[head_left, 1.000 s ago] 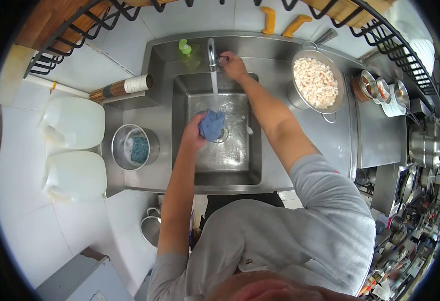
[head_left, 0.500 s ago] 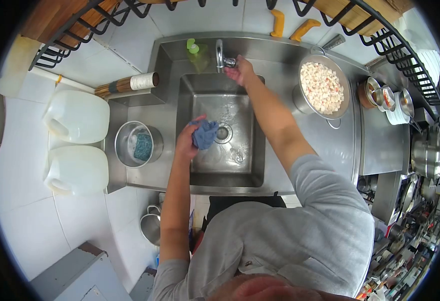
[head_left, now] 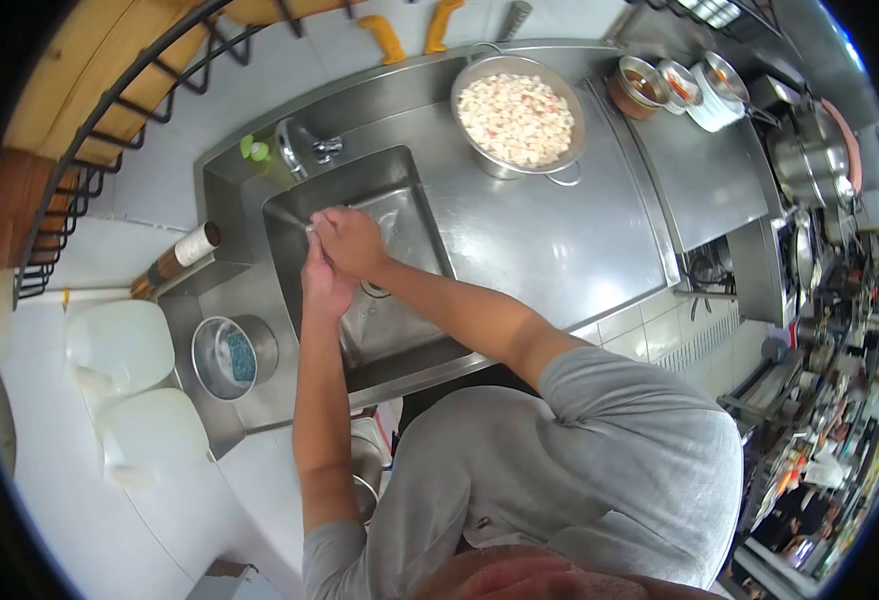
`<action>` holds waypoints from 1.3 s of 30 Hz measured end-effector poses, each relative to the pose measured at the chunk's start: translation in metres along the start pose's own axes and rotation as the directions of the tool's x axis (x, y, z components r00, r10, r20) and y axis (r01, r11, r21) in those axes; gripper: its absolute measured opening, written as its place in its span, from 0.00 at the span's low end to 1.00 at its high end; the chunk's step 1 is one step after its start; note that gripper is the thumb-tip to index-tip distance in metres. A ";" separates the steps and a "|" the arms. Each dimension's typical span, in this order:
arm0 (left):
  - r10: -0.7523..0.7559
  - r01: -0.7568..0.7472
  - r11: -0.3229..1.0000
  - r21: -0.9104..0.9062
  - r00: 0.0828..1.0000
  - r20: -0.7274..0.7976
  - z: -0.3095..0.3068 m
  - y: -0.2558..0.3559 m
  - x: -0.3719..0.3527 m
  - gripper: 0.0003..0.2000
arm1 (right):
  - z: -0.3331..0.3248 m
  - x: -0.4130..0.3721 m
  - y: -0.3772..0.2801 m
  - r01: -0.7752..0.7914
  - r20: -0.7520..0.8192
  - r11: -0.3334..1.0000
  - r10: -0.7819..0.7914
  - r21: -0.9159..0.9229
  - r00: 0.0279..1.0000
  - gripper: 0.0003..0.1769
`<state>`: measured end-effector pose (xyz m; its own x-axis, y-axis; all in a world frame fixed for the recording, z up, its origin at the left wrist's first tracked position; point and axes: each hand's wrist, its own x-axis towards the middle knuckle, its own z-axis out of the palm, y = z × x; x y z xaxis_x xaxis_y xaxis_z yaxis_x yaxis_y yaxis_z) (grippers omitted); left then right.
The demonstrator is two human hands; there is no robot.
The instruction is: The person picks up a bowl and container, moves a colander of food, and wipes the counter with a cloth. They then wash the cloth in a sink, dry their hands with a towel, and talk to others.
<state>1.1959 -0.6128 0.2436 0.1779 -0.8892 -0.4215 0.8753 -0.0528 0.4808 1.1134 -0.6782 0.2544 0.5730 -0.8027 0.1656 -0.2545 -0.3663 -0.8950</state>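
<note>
My left hand (head_left: 327, 288) and my right hand (head_left: 352, 243) are pressed together over the left part of the steel sink basin (head_left: 414, 185). Both are closed, the right one lying over the fingers of the left. The blue cloth that my left hand held a moment ago is hidden inside them; only a small pale bit shows at the left edge. Behind my hands stands the faucet (head_left: 294, 148), its lever (head_left: 329, 148) untouched. A green-capped soap bottle (head_left: 256, 150) is beside it.
Right of the basin stands a colander (head_left: 466, 100) of diced pale food. A steel pot (head_left: 264, 345) with a blue-green scrubber (head_left: 242, 357) sits left, near a bundled brush (head_left: 174, 262) and two white jugs (head_left: 119, 345). Small bowls (head_left: 639, 85) stand far right. A black rack (head_left: 109, 120) hangs overhead.
My right hand has left the faucet lever and come down onto my left hand. The blue cloth has gone out of sight between them. The camera view has turned.
</note>
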 end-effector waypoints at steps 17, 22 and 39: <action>-0.273 0.277 0.907 0.318 0.960 -0.056 -0.007 -0.025 -0.003 0.27 | 0.007 -0.031 0.020 -0.380 -0.306 0.882 0.457 0.279 0.835 0.18; -0.243 0.174 0.916 0.363 0.957 0.155 -0.067 -0.020 0.049 0.24 | 0.023 -0.063 0.010 -0.027 -0.560 0.973 -0.111 -0.231 0.821 0.23; -0.330 0.175 0.441 0.880 0.944 -0.022 0.039 -0.059 -0.037 0.28 | -0.041 -0.104 -0.031 -0.413 -0.463 0.650 0.753 0.638 0.468 0.39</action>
<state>1.1198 -0.5943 0.2605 -0.1109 -0.8115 -0.5737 0.0214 -0.5791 0.8150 1.0299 -0.6026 0.2814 -0.2847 -0.8692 -0.4043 0.0949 0.3941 -0.9142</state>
